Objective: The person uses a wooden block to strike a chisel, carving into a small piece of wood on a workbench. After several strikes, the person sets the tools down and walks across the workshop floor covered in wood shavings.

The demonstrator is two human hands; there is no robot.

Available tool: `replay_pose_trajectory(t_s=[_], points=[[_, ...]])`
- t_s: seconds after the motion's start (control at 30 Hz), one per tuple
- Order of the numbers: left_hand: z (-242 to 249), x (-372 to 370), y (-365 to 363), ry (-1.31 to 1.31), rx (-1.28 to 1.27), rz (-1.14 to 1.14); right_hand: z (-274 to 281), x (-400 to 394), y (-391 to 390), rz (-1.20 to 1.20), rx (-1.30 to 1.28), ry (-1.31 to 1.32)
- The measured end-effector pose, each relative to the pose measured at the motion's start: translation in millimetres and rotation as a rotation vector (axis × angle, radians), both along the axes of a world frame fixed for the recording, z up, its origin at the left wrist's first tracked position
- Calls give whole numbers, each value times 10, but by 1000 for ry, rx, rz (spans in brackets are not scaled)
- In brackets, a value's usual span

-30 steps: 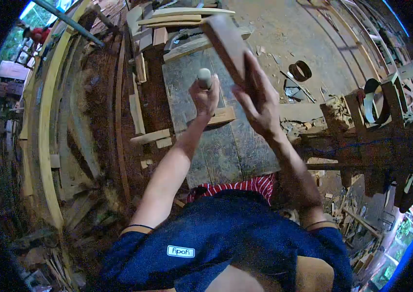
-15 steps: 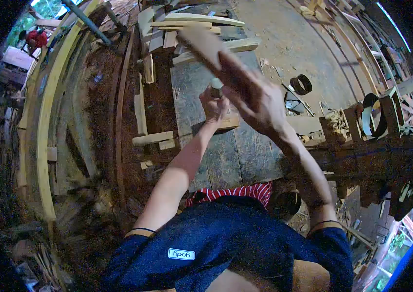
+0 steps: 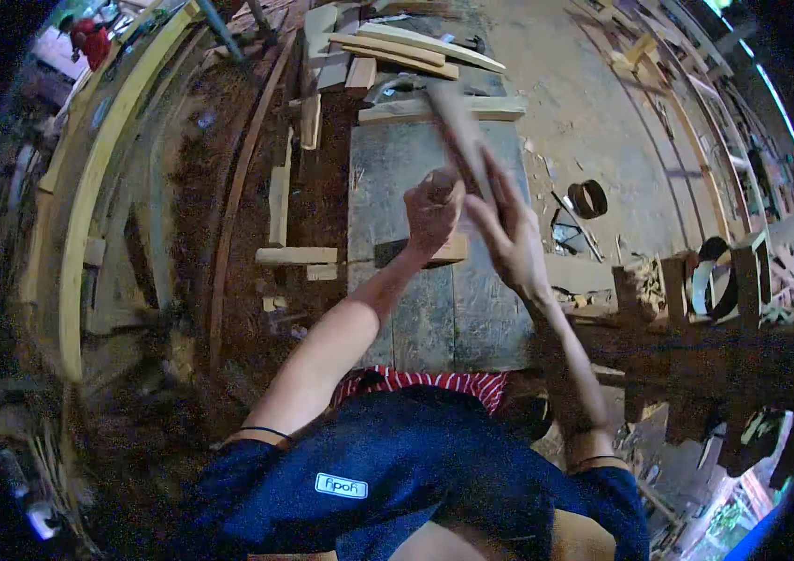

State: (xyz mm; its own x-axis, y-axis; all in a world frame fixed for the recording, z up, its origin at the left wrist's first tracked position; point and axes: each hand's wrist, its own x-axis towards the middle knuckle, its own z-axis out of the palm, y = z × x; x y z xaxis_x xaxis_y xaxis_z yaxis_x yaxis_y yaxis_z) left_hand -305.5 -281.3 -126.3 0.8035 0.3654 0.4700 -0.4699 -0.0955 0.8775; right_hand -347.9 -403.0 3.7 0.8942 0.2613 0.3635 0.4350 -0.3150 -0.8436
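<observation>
My left hand (image 3: 432,210) is closed around a chisel whose round handle top (image 3: 443,178) pokes out above the fist. It stands over a small light wooden block (image 3: 447,250) on the grey plank workbench (image 3: 420,318). My right hand (image 3: 506,234) grips a long wooden mallet block (image 3: 460,131), which slants up and away just right of the chisel handle, close to touching it. The chisel's blade is hidden behind my left hand.
Offcuts and planks (image 3: 415,47) lie stacked at the bench's far end. A long curved timber (image 3: 88,187) runs down the left. Short wood pieces (image 3: 296,254) rest left of the bench. A dark ring (image 3: 588,198) lies on the sawdust floor at right, beside wooden frames (image 3: 696,280).
The mallet block has swung down from high above to beside the chisel handle. My left hand stayed on the chisel; the view shifted slightly.
</observation>
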Motion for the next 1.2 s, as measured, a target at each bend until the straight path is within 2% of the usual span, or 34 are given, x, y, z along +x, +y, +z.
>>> replay_pose_trajectory(t_s=[0.03,0.07,0.1,0.13,0.17,0.2,0.27,0.3,0.47,0.6,0.63,0.67,0.73,0.87,0.93,1.07,1.13,1.2], points=[[-21,0,3,14,-121,-45,-27,-35,-19,-22,166,129],[-45,-1,49,21,-122,-24,-116,-77,-57,-60,214,244],[56,-19,86,166,-88,20,-206,-116,-94,-102,267,356],[116,-19,100,310,-57,58,-519,-150,-192,-116,224,351],[108,41,101,289,-234,81,-827,-180,-287,-130,180,345],[1,102,163,345,-229,115,-1054,-281,-358,-164,105,363],[403,52,216,356,-425,39,-1340,-519,-457,-238,185,553],[424,103,207,284,-450,48,-1482,-641,-507,-280,229,645],[273,95,35,404,-267,12,-1835,-937,-796,-353,284,717],[112,84,-47,352,-162,24,-1758,-1005,-939,-404,308,840],[147,73,-57,352,-173,15,-1918,-987,-1012,-404,211,680],[188,66,-62,348,-183,8,-1987,-984,-1050,-405,184,630],[191,69,-66,337,-150,33,-1875,-936,-1006,-410,129,530],[289,34,-80,299,-42,78,-1611,-781,-931,-348,244,686],[316,34,-121,267,-61,70,-1386,-629,-838,-310,23,449],[321,-10,-175,256,-48,52,-747,-169,-595,-245,11,299],[214,39,-177,249,27,73,-352,-6,-461,-114,116,259],[60,156,-193,156,10,174,-130,91,-391,-85,119,227]])
